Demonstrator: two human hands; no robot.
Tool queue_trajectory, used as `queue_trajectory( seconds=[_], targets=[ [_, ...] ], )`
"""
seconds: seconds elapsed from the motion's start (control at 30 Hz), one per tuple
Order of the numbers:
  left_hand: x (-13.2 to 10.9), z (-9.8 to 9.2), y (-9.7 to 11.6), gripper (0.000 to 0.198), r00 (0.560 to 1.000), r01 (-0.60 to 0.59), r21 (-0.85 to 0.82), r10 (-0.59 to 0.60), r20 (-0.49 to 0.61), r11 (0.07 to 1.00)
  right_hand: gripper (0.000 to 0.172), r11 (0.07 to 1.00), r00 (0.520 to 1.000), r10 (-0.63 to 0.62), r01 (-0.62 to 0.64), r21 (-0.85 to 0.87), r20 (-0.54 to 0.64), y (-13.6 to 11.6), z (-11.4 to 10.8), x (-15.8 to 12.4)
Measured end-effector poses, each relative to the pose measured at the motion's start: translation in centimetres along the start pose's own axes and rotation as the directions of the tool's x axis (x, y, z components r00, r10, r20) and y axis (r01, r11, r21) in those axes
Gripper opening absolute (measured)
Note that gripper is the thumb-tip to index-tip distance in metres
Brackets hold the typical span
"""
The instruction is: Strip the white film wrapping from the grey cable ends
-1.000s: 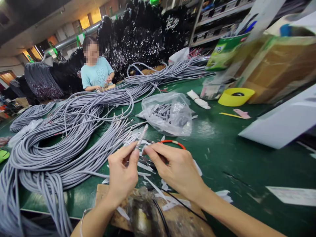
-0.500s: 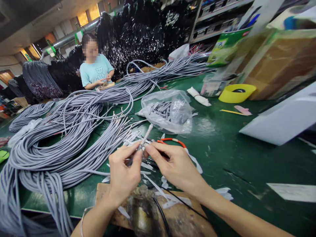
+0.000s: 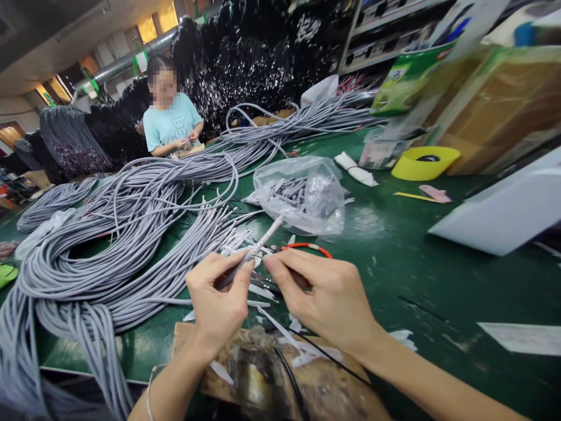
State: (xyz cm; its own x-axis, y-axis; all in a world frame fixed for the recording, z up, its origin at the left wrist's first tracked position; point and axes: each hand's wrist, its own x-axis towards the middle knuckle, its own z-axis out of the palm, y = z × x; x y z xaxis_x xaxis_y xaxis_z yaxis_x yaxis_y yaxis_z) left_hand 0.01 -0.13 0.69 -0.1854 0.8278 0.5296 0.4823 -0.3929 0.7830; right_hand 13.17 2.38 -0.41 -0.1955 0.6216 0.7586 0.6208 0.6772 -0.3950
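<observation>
My left hand (image 3: 219, 301) is closed around a grey cable (image 3: 268, 235), whose stripped, whitish end points up and away. The thumb and forefinger grip it just below the bared part. Close to the right of that spot, my right hand (image 3: 328, 295) has thumb and forefinger pinched together; anything between them is too small to make out. Beyond the right fingers lies a tool with red-orange handles (image 3: 312, 247), partly hidden. White scraps (image 3: 289, 339) are scattered under and around both hands.
Coils of grey cable (image 3: 127, 202) cover the left side. A clear bag of small grey parts (image 3: 302, 193) lies ahead. Below my hands is a worn wooden board (image 3: 342, 389) with a dark metal fixture (image 3: 254, 374). A yellow ring (image 3: 425, 162) and a cardboard box (image 3: 504, 111) stand right; a co-worker (image 3: 173, 123) sits opposite.
My right hand has moved slightly right, away from the cable, opening a small gap to the left hand. The cable's stripped end now leans more to the right and shows more fully.
</observation>
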Motion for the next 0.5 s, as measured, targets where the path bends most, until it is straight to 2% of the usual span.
queue_trajectory(
  seconds=[0.13, 0.3, 0.5],
  targets=[
    [-0.15, -0.08, 0.13, 0.013, 0.999, -0.032, -0.017, 0.032, -0.023, 0.999, 0.033, 1.000, 0.998, -0.007, 0.008, 0.020, -0.058, 0.11, -0.62, 0.26],
    [-0.26, -0.09, 0.19, 0.013, 0.999, -0.039, 0.017, 0.039, -0.011, 0.999, 0.031, 0.998, 0.997, -0.057, 0.058, 0.023, -0.042, 0.07, -0.56, 0.00],
    [-0.23, 0.00, 0.10, 0.012, 0.998, -0.068, 0.039, 0.068, -0.004, 0.997, 0.035, 0.993, 0.999, 0.040, -0.040, 0.108, 0.009, -0.14, -0.52, 0.12]
  ],
)
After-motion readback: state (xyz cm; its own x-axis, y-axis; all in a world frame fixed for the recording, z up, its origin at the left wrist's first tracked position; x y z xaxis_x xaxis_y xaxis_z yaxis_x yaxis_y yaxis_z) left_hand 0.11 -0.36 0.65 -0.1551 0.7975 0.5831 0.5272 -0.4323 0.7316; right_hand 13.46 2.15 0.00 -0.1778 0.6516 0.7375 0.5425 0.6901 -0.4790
